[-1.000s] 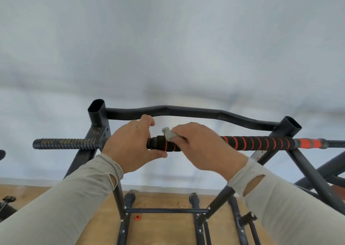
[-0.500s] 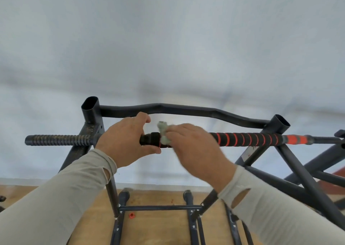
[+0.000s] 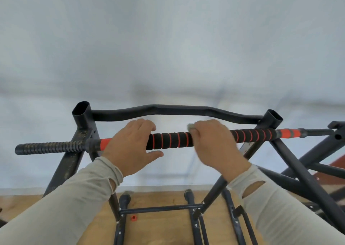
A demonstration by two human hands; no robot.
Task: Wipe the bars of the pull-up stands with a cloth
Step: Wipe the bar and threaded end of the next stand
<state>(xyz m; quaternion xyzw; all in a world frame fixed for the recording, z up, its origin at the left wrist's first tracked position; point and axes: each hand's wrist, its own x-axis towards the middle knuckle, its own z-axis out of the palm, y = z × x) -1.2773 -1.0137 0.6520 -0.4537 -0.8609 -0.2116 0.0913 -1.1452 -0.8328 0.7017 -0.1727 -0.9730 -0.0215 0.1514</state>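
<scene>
A black pull-up bar with orange spiral stripes and foam padding runs left to right across the stand's top. My left hand curls over the bar near its orange band, thumb underneath. My right hand grips the bar further right with a small grey cloth wrapped under its fingers; only a corner of the cloth shows. Behind them runs a bent black rear bar. The bar's bare ribbed left end looks dusty.
Two open-topped black uprights carry the bars. Slanted frame legs descend at right, with another stand's tubing at the far right. Below lie the base rails, a small orange cap and wooden floor.
My right hand has slid the cloth to the right along the bar, uncovering a stretch of striped foam between my hands. My left hand stays gripping near the left upright.
</scene>
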